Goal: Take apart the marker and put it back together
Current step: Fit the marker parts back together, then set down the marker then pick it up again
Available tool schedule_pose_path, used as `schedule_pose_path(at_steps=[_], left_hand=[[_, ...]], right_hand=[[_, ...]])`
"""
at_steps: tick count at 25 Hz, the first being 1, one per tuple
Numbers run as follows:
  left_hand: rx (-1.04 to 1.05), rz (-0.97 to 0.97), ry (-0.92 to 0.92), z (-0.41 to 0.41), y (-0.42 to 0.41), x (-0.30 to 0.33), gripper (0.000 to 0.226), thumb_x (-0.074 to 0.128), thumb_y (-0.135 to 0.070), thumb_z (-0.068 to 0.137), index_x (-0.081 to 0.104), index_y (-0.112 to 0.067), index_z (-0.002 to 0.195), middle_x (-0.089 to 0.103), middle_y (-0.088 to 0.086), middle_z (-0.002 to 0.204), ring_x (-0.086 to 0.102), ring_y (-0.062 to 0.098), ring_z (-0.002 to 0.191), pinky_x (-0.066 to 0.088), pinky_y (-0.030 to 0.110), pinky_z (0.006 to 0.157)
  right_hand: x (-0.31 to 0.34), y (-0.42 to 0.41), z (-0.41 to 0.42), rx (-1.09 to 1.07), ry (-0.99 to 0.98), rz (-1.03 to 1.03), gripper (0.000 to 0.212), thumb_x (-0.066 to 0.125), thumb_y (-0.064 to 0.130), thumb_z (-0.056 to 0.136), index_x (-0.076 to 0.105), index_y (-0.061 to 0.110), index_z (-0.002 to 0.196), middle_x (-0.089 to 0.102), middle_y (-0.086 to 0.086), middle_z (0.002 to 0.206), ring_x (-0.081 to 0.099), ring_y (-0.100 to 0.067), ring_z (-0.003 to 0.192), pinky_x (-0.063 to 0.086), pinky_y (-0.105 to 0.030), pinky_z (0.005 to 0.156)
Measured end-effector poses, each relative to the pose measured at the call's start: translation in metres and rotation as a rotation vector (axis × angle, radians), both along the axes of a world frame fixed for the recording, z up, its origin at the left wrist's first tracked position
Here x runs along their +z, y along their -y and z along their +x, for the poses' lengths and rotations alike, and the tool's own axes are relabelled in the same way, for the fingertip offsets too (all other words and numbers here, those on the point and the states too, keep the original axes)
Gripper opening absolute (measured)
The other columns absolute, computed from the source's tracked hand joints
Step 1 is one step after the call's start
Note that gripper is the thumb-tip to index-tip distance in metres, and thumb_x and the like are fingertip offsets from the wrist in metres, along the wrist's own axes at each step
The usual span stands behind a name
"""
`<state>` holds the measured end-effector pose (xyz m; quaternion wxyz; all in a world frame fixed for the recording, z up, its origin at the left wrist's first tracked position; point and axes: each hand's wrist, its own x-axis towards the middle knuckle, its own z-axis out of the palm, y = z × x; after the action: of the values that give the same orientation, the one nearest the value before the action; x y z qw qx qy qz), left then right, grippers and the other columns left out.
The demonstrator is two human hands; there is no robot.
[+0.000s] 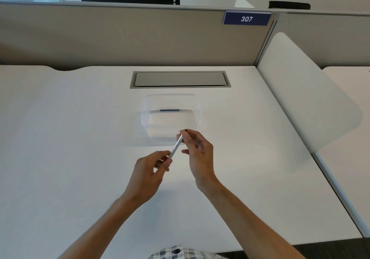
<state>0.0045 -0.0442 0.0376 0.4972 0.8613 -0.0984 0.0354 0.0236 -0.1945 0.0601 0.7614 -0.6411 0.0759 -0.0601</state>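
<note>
A slim white marker (176, 146) with small print on its barrel is held tilted above the white desk (80, 138), between both hands. My left hand (152, 168) pinches its lower end. My right hand (197, 150) grips its upper end, where a dark tip (186, 130) shows past the fingertips. Whether a cap sits on either end is hidden by my fingers.
A clear plastic box (170, 116) stands just beyond my hands, with a dark blue stick-like piece (169, 110) in it. A grey cable hatch (180, 79) lies behind it. Partition walls close off the back and the right side of the desk.
</note>
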Motion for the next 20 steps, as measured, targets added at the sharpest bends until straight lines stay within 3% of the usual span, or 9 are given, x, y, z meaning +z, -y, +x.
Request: schedule_pose_path(at_steps=[5, 9, 13, 17, 20], left_hand=[[-0.007, 0.039, 0.008, 0.004, 0.004, -0.006, 0.006, 0.067, -0.023, 0.087, 0.072, -0.021, 0.091, 0.071, -0.017, 0.081, 0.067, 0.008, 0.077, 0.056, 0.033, 0.074], [-0.027, 0.168, -0.038, 0.005, -0.006, -0.015, 0.014, 0.060, -0.040, 0.090, 0.068, -0.030, 0.088, 0.068, -0.018, 0.086, 0.064, 0.005, 0.084, 0.053, 0.033, 0.073], [0.018, 0.431, -0.029, 0.005, -0.024, -0.040, 0.033, 0.049, -0.050, 0.091, 0.066, -0.025, 0.103, 0.066, -0.011, 0.108, 0.063, 0.013, 0.093, 0.049, 0.028, 0.078], [0.024, 0.657, 0.006, 0.002, -0.039, -0.065, 0.055, 0.037, -0.055, 0.091, 0.060, -0.014, 0.121, 0.057, 0.006, 0.132, 0.054, 0.027, 0.120, 0.040, 0.040, 0.100], [0.023, 0.745, -0.019, 0.001, -0.047, -0.078, 0.074, 0.020, -0.062, 0.090, 0.048, -0.012, 0.137, 0.040, 0.009, 0.151, 0.036, 0.027, 0.138, 0.029, 0.047, 0.110]], right_hand=[[-0.003, -0.013, 0.004, 0.046, -0.019, 0.102, 0.022, 0.045, 0.024, 0.106, 0.065, 0.019, 0.101, 0.066, 0.001, 0.074, 0.068, -0.014, 0.080, 0.052, -0.024, 0.077], [-0.004, -0.015, 0.016, 0.039, -0.075, 0.192, 0.028, 0.039, 0.019, 0.107, 0.063, 0.018, 0.095, 0.049, 0.005, 0.065, 0.052, -0.011, 0.058, 0.041, -0.021, 0.058], [-0.008, -0.014, 0.026, 0.037, -0.160, 0.262, 0.034, 0.037, 0.021, 0.102, 0.056, 0.017, 0.074, 0.036, 0.005, 0.058, 0.026, -0.009, 0.047, 0.019, -0.021, 0.046], [-0.013, -0.015, 0.028, 0.037, -0.138, 0.219, 0.043, 0.040, 0.041, 0.098, 0.040, 0.018, 0.061, 0.031, 0.008, 0.053, 0.021, -0.007, 0.045, 0.017, -0.019, 0.042], [-0.018, -0.017, 0.029, 0.002, -0.142, 0.190, 0.046, 0.041, 0.048, 0.091, 0.022, 0.021, 0.058, 0.020, 0.006, 0.054, 0.016, -0.008, 0.045, 0.015, -0.019, 0.041]])
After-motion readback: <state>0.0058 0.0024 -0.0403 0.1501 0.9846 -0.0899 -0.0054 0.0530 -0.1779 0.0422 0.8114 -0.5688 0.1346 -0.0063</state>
